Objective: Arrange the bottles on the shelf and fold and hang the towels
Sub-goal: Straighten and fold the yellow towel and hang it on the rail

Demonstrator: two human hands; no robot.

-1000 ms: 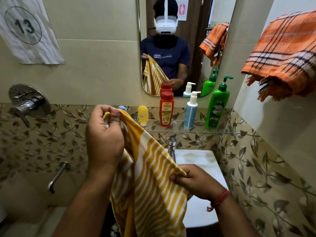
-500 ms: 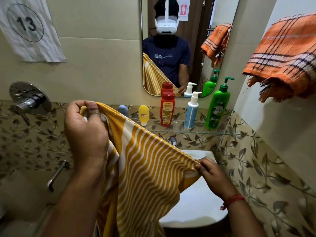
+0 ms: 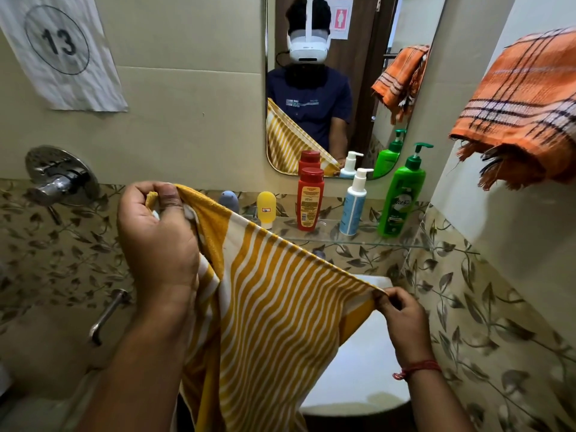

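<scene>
The left hand (image 3: 156, 241) pinches one top corner of the yellow striped towel (image 3: 265, 322) and the right hand (image 3: 402, 322) pinches the other, each grip clamped, stretching it taut before the glass shelf (image 3: 358, 241) of bottles

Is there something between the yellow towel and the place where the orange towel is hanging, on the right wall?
Nothing visible blocks that way. The yellow towel is stretched between the left hand and the right hand, in front of the shelf. The orange towel hangs higher on the right. Its rail is hidden, so free space there cannot be judged.
</scene>
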